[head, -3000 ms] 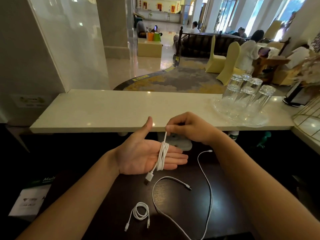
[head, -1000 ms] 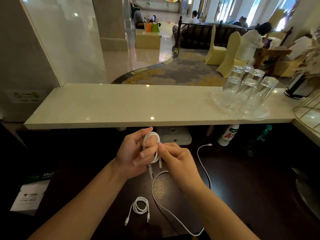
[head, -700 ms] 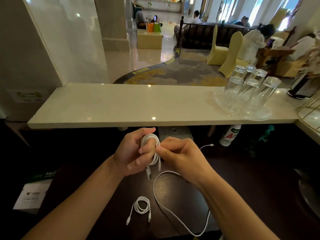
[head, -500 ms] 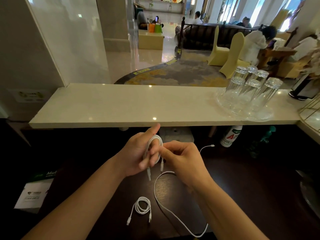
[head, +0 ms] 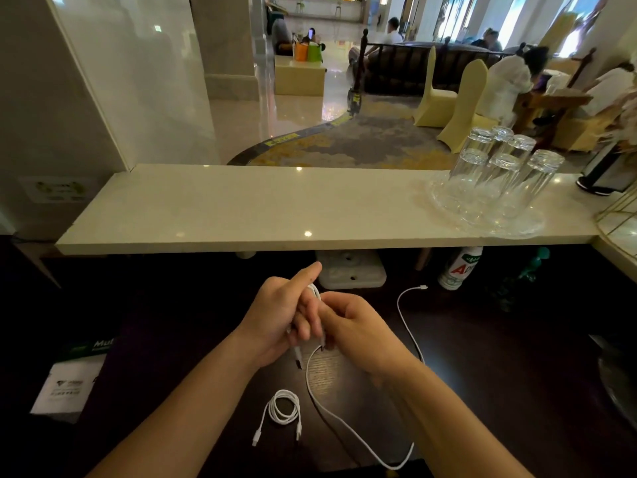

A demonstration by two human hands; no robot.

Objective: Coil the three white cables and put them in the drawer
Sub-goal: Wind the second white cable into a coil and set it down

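Your left hand [head: 275,319] is closed round the thin white cable bundle [head: 314,290], with the index finger pointing out toward one o'clock. Your right hand [head: 355,329] meets it from three o'clock, fingertips pinched on the same bundle, and both plug ends dangle beneath the hands. I judge this to be the finish of the second coil: fixing the tail so the loops hold. On the dark wooden tabletop [head: 499,391], at six o'clock from your hands, the small finished white cable coil [head: 284,407] lies flat with its two plugs splayed toward you. The long loose white cable [head: 407,327] is not yet coiled. It starts just under your right hand, sweeps to five o'clock, passes beneath your right forearm and reappears at three o'clock, its plug ending near two o'clock. Next, set this bundle beside the finished one without letting the loops spring open, then gather the loose one. No drawer is in view, so stowing looks some way off.
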